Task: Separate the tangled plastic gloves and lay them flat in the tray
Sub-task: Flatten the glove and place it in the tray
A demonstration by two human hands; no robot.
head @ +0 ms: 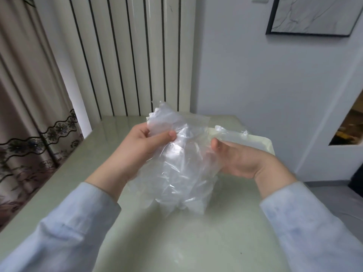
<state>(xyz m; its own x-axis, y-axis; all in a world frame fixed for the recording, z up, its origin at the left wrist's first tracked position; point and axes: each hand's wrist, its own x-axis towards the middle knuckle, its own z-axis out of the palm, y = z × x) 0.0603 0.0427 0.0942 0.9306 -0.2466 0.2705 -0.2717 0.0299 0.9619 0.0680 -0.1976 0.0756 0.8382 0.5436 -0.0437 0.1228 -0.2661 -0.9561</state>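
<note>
Holding the tangled gloves [182, 163] up over the tabletop [196, 242], just in front of the tray [263, 144], pinched on top by the left hand [141, 146] and held at the side by the right hand [241, 160]; could rip the thin plastic if pulled too hard, or drop it all in 1 clump.

Left hand [143, 146] and right hand [241, 160] hold tangled gloves [180, 163] above table [196, 242]; tray [261, 142] behind.

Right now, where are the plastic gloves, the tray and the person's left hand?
plastic gloves [182, 165]: head view, middle of the clear crumpled bunch.
tray [264, 141]: head view, bare cream rim at its far right.
left hand [144, 145]: head view, base of the thumb.
</note>
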